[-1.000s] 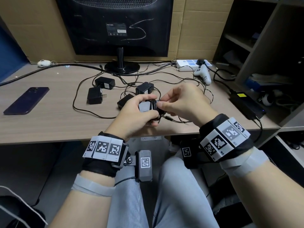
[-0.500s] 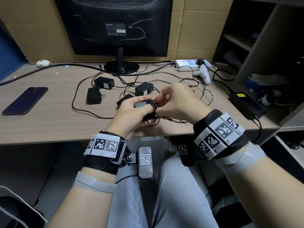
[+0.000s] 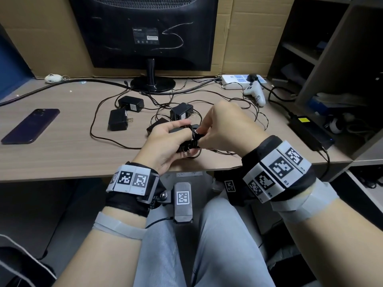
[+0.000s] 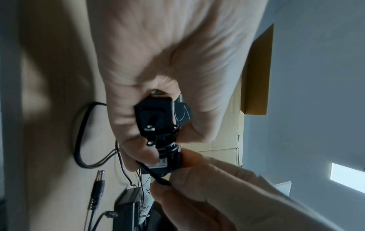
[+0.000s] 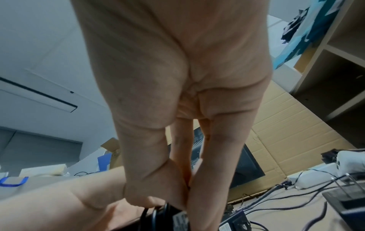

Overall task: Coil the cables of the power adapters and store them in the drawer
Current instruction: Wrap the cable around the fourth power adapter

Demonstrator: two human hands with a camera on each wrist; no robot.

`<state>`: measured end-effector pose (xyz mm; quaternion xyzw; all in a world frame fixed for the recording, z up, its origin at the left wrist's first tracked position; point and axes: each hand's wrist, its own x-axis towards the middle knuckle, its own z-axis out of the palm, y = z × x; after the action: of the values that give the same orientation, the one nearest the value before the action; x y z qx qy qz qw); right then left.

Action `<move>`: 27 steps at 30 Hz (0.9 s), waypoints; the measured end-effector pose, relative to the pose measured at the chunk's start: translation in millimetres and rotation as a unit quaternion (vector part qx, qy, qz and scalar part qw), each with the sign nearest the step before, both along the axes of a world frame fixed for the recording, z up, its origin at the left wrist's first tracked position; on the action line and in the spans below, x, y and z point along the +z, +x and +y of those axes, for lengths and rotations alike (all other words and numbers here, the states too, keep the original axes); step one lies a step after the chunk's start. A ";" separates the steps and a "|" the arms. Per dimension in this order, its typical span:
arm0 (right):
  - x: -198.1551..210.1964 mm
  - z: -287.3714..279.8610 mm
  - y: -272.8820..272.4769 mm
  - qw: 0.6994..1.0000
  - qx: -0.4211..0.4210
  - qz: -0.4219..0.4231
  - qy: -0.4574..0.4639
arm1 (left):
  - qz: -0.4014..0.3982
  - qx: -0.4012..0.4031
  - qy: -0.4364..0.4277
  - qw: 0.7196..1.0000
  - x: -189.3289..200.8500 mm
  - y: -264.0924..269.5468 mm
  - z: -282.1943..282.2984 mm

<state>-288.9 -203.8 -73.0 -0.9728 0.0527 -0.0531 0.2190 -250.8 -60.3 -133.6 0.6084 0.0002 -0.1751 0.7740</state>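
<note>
matt black plastic adapter (image 3: 182, 131) with metal prongs; wood-grain desk (image 3: 62, 154); brown cardboard (image 3: 244, 34) behind.

The head view is evenly but dimly lit, sharp at centre, with wide-angle bending at its edges and deep shadow under the table (image 3: 51, 154). Both wrist views are soft with motion blur. In the left wrist view a bright window patch (image 4: 347, 178) glares at the right.
</note>
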 end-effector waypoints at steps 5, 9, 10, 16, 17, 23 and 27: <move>-7.6 3.5 2.3 1.000 0.009 -0.023 0.009 | -0.001 0.016 0.003 1.000 -0.1 1.6 2.3; -10.4 2.3 3.8 0.998 0.036 -0.051 0.017 | -0.012 0.001 -0.003 1.000 1.3 3.1 6.2; -11.1 2.1 3.9 0.997 0.037 -0.058 0.022 | -0.017 -0.006 -0.004 1.000 2.2 3.3 6.8; -14.5 -0.4 5.2 0.995 0.019 -0.093 0.043 | -0.018 0.016 -0.037 0.999 4.5 3.9 8.1; -14.8 0.3 5.1 0.993 0.023 -0.104 0.043 | -0.016 0.019 -0.043 0.999 4.8 3.5 8.0; -9.7 5.6 2.9 0.997 0.043 -0.064 -0.027 | -0.025 0.018 -0.008 0.999 3.5 1.1 4.6; -0.7 6.9 3.6 0.997 0.051 0.002 -0.063 | -0.024 0.001 0.027 0.999 -0.3 -2.9 1.3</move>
<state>-285.3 -197.0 -73.6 -0.9862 0.0002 -0.0429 0.1600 -253.6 -59.0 -133.8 0.6334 -0.0129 -0.1595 0.7571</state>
